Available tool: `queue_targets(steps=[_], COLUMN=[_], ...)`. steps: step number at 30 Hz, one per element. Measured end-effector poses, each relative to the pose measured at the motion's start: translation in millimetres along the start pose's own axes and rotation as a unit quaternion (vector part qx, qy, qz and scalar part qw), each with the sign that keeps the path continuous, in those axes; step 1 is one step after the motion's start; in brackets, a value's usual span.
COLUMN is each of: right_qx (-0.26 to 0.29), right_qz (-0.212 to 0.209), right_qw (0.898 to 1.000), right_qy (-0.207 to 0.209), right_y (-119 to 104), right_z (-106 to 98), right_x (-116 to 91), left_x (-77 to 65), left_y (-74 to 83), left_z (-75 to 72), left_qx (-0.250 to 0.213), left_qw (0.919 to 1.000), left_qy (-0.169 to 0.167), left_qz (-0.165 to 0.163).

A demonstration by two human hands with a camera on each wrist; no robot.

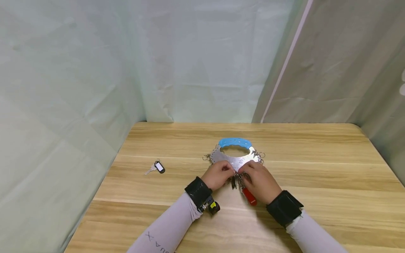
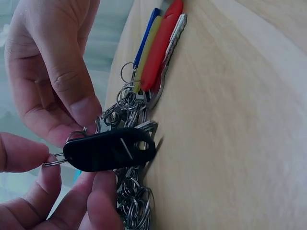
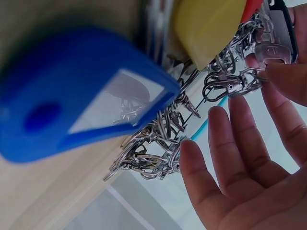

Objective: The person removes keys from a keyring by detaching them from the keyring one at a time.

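A silver metal plate (image 1: 233, 160) with a blue handle (image 1: 235, 141) lies on the table, key rings and clasps hanging along its edge. At its near edge my left hand (image 1: 217, 174) pinches the split ring (image 2: 55, 160) of a black key tag (image 2: 105, 149) between thumb and index finger. Beside it, my right hand (image 1: 261, 182) pinches a small metal clasp (image 3: 231, 87) with thumb and index; its other fingers are spread. A red tag (image 1: 250, 196) hangs below the right hand. Yellow (image 3: 208, 28) and blue (image 3: 86, 91) tags hang near it in the right wrist view.
On the wooden table (image 1: 316, 151), left of the plate, lies a loose key (image 1: 149, 171) with a black-framed tag (image 1: 159, 167). Pale curtains (image 1: 205, 63) stand behind the table and along its sides.
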State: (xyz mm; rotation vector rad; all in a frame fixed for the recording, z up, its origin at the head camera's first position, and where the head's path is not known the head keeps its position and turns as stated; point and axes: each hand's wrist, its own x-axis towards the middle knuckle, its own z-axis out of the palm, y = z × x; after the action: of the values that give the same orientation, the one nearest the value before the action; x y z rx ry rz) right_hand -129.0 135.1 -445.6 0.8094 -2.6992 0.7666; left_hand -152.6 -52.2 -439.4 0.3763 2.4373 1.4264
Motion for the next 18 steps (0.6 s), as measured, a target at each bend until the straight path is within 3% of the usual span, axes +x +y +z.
queue_targets(steps=[8,18], right_qx=[-0.009,-0.005], right_qz=[-0.003,-0.007], right_qw=[1.000,1.000], right_qy=[-0.004,0.004], right_y=[0.1,-0.6], right_z=[0.1,0.1], right_x=[0.2,0.2], left_x=[2.1,1.7], left_y=[1.1,-3.8], left_z=[2.1,5.1], left_qx=[-0.026,-0.114], left_qw=[0.9997,0.9930], left_qy=[0.003,-0.024], left_qz=[0.001,-0.022])
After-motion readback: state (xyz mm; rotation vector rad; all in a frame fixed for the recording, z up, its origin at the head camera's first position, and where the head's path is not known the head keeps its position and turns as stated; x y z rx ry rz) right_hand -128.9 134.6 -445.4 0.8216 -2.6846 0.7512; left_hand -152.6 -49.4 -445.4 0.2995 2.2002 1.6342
